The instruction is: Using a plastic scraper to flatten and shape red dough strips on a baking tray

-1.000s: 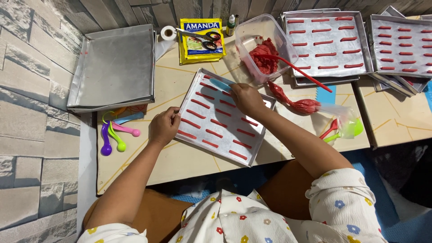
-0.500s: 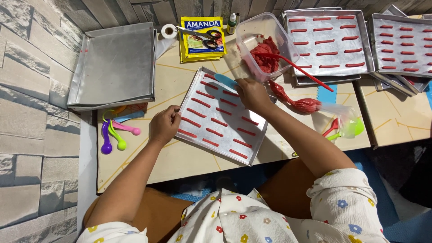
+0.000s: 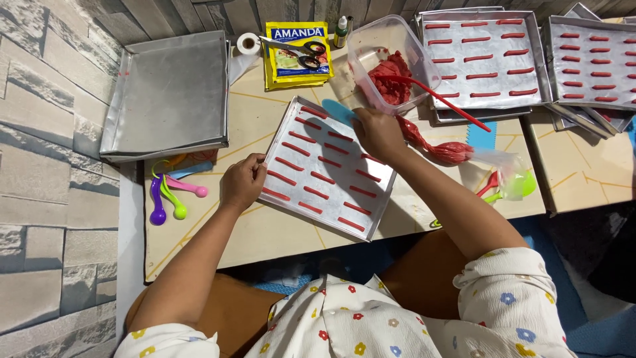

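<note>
While the left hand [image 3: 242, 180] curls its fingers over the near-left edge of the metal baking tray [image 3: 326, 169], the right hand [image 3: 377, 132] sits at the tray's far edge, fingers closed around the neck of a piping bag [image 3: 437, 147]. Tray: thin, dull silver, rectangular, set askew at the centre of the desk [image 3: 265, 232]; holds short red dough strips [image 3: 321, 178] in three rough columns, each strip narrow and rounded. Bag: clear plastic, twisted, bulging with red paste, trailing toward 3 o'clock. Whether a light blue scraper [image 3: 338, 111] at the right hand's fingertips is gripped cannot be told.

At 12 o'clock of the tray, a clear plastic tub [image 3: 387, 46], soft red dough inside, red spatula [image 3: 450, 103] leaning out. At 10 o'clock, an empty steel pan [image 3: 169, 96], brushed finish. At 9 o'clock, bright plastic measuring spoons [image 3: 169, 195], purple, green, pink. At 1 to 2 o'clock, more filled trays [image 3: 487, 59], stacked. Scissors [image 3: 298, 53] lie on a yellow packet [image 3: 295, 50] at 11 o'clock. Desk surface pale yellow, smooth, lined.
</note>
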